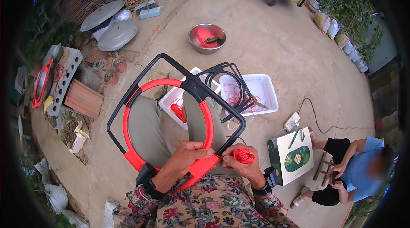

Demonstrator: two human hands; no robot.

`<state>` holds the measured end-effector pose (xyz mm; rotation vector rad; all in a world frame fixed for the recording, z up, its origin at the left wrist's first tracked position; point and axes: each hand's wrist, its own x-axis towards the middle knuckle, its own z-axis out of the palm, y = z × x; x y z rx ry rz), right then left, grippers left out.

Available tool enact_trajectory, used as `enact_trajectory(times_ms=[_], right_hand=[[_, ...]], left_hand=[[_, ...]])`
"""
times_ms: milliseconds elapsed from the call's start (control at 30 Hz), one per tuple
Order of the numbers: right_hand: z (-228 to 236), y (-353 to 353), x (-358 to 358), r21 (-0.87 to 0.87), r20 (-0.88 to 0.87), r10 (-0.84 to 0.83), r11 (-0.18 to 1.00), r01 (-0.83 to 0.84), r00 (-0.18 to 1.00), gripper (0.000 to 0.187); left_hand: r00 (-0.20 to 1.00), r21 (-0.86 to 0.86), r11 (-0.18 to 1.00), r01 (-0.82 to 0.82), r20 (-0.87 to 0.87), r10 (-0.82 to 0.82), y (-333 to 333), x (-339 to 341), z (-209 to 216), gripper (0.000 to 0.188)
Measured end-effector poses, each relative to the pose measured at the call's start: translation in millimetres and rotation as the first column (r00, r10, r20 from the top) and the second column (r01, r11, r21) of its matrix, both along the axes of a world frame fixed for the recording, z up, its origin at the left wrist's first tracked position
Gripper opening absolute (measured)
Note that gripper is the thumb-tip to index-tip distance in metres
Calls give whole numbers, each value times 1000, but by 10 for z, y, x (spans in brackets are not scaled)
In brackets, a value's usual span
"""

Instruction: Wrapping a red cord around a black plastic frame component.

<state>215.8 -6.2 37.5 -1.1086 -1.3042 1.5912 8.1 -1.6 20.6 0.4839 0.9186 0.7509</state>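
On my lap rests a black frame point(195, 88) with rounded corners and a ring inside it. Much of the ring is wrapped in red cord point(206, 119); some stretches are bare black. My left hand point(184, 159) closes round the wrapped ring at its lower right, thumb on top. Beside it, my right hand point(245, 166) holds a bundle of red cord point(244, 155), its fingertips close to the frame's lower right corner. Beyond my knees, a white tray point(170, 117) contains more red cord point(178, 112).
More black frames point(232, 83) lean across a second white tray point(270, 93) holding loose red cord. Farther off stands a metal bowl point(195, 45). At right are a power strip point(292, 122), a gift bag point(305, 170) and a seated person point(363, 166). Bricks point(83, 100) lie left.
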Motion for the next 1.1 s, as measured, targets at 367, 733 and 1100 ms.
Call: enact_trajectory(times_ms=[367, 733, 1100], right_hand=[[290, 22, 289, 22, 396, 328, 930, -366, 857, 32], [195, 11, 408, 146, 572, 389, 819, -555, 723, 16], [256, -240, 571, 47, 524, 344, 901, -431, 779, 16]], left_hand=[[997, 7, 998, -65, 50, 65, -154, -232, 220, 23], [996, -44, 998, -47, 75, 50, -71, -218, -136, 25], [990, -50, 999, -20, 137, 27, -22, -242, -143, 26]])
